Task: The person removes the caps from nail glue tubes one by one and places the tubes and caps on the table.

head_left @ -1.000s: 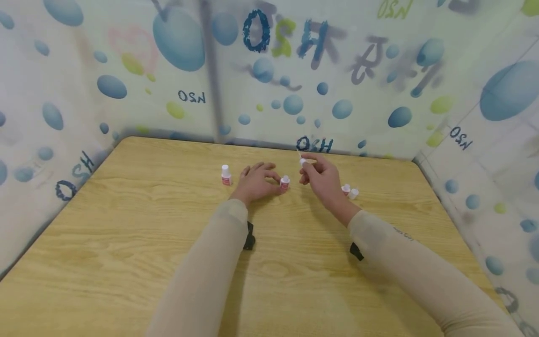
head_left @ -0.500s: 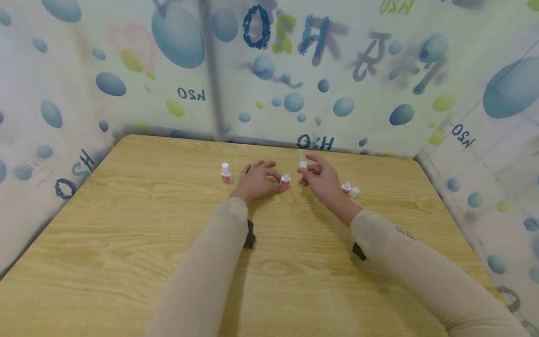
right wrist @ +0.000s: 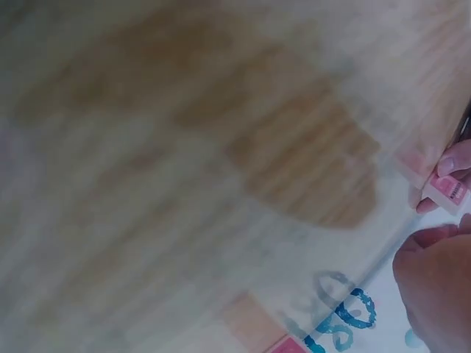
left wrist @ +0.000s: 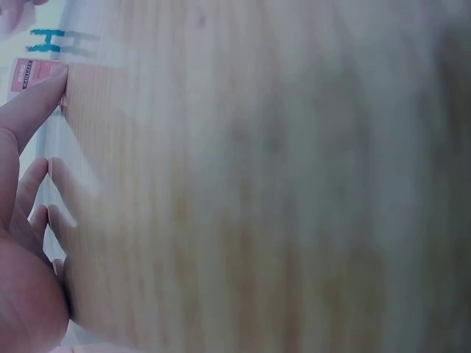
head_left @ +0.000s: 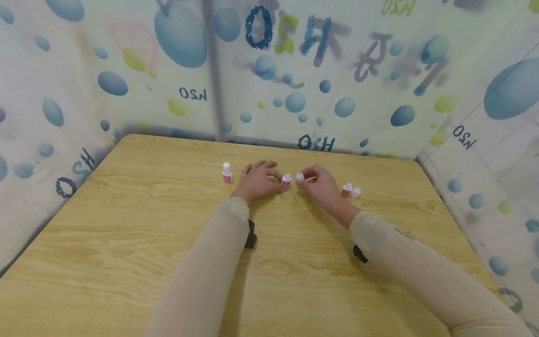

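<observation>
Lightly, the right hand has its grip closed between thumb and finger on a small white cap, held up just beside the open bottle. A fine pale line shows just above this cap, too faint to make out, and which way its hollow end faces is too small to tell. The left hand has a grip on that bottle too, thumb and a fingertip set against its sides, the other fingers spread towards the far edge.

The bottle is small and white, with a red-pink label that carries a dark printed block, sloping shoulders and a short white neck. It stands upright on the wooden surface, its long axis vertical and its neck pointing up.

Further left, just beyond the left hand, a capped bottle of the same white and red stands upright. Near the right wrist stands another bottle, short-necked, with a loose white cap just beside it. Pale sleeves cover both forearms, and behind the far edge hangs a sheet printed with blue and green drops.
</observation>
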### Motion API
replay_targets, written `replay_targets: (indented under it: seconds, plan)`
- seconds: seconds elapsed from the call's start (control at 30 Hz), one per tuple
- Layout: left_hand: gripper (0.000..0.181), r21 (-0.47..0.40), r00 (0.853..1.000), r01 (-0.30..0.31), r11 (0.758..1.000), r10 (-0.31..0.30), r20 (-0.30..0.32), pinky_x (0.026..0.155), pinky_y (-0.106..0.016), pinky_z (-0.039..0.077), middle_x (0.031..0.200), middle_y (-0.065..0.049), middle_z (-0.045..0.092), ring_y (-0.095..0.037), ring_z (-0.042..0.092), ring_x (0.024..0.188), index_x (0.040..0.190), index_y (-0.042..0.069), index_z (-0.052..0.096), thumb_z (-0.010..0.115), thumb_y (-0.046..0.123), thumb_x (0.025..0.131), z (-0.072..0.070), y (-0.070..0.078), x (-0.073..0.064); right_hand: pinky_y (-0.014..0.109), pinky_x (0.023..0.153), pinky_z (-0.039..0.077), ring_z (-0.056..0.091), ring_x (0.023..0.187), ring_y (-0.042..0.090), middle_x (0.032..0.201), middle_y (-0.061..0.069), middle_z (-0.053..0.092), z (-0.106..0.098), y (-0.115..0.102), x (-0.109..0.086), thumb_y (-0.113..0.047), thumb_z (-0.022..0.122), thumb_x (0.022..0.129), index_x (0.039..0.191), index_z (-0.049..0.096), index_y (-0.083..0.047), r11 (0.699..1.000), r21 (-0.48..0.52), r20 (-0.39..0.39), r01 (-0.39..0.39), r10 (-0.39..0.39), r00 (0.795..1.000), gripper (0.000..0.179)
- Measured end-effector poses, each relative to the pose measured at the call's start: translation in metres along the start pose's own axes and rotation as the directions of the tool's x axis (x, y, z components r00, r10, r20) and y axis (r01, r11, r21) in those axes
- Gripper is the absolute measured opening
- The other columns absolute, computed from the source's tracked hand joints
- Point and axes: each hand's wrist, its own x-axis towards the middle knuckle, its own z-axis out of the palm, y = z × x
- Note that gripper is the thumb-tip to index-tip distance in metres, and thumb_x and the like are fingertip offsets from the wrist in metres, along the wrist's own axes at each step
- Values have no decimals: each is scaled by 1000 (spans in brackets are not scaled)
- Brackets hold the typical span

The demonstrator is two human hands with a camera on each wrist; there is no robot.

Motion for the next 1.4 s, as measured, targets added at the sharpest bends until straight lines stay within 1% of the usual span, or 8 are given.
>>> replay_targets:
  seconds: [0.23,0.47,0.63,0.73,0.9,1.13,1.27,1.4]
  plan:
    - [31,0,1000,-8,1000,8,-24,135,-57,1,171,6,41,-28,17,167,111,32,80,76,56,93,-1,-2,2,33,91,53,63,110,26,129,13,67,1,3,1,-23,75,100,124,63,-7,999,-42,30,-4,5,1000,31]
    - [30,2,1000,0,1000,0,7,135,-57,-1,173,5,38,-28,14,168,111,33,79,76,56,93,2,-3,4,37,99,54,64,117,27,128,12,69,5,12,9,-25,76,100,124,64,-9,995,-97,63,9,-3,998,31]
    - [30,-13,1000,18,1000,-18,6,135,-56,-3,173,7,38,-26,14,168,112,33,80,76,55,93,2,-2,7,38,96,55,64,114,27,125,12,69,6,10,14,-23,76,100,123,65,-8,993,-118,63,28,-21,998,30]
    - [30,-15,1000,25,1000,-25,9,136,-55,-4,173,8,38,-26,13,168,114,33,80,76,55,93,1,-2,7,37,96,54,63,111,27,124,13,69,7,7,14,-22,75,99,122,66,-7,989,-145,69,22,-13,998,29]
    - [35,-10,1000,10,1000,-10,21,135,-57,-3,174,5,37,-28,13,168,120,33,79,75,56,94,-1,-2,4,37,97,53,61,108,26,122,13,68,9,6,14,-21,75,99,121,67,-7,981,-193,85,13,4,996,27]
    - [36,29,1000,0,1000,1,-20,135,-59,2,171,7,41,-27,18,167,122,34,78,76,55,94,-1,-4,4,40,101,54,62,108,26,122,13,70,12,5,15,-20,74,100,121,68,-6,978,-206,81,40,-24,996,27]
    - [36,14,1000,4,1000,-4,-5,135,-58,0,172,6,40,-27,16,167,123,34,78,76,54,94,0,-3,2,42,104,55,62,111,27,125,14,69,12,6,14,-20,74,100,123,67,-6,978,-209,87,22,-3,996,28]
    - [37,7,1000,6,1000,-7,5,135,-58,0,172,6,39,-28,16,168,124,34,78,77,54,93,1,-2,3,41,104,55,63,113,27,126,14,69,10,8,13,-20,73,100,124,67,-6,979,-205,89,-2,21,996,29]
